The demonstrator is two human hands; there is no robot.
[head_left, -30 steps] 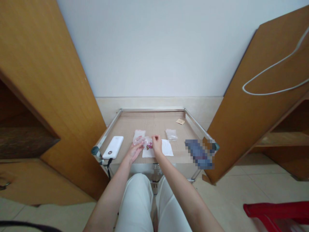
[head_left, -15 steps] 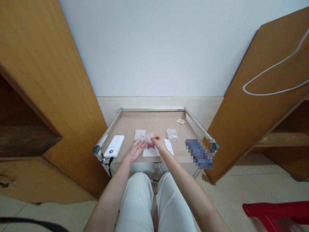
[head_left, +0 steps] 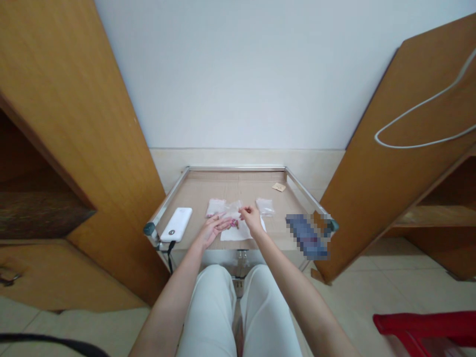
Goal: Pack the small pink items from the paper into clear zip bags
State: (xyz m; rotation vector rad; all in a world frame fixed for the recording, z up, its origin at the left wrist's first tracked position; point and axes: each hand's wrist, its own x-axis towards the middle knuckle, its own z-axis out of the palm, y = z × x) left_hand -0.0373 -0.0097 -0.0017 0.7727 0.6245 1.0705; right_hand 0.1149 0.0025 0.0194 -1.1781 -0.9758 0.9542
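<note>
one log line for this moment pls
left hand: open, fingers at pink pieces | right hand: pinching clear bag | underneath: white paper | far left: power bank

Tray [head_left: 169,197] is hemmed by left panel [head_left: 92,148] and right panel [head_left: 372,173]. Its left side is taken by power bank [head_left: 177,224], right side by blurred item [head_left: 307,235]. Open board is seen behind bags [head_left: 265,206].

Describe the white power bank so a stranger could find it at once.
Start at the metal-rimmed table against the white wall. The power bank lies flat by its left rail, left of the person's left hand. Unlike the clear bags and paper sheet nearby, it is a thick white slab with a dark cable.
</note>
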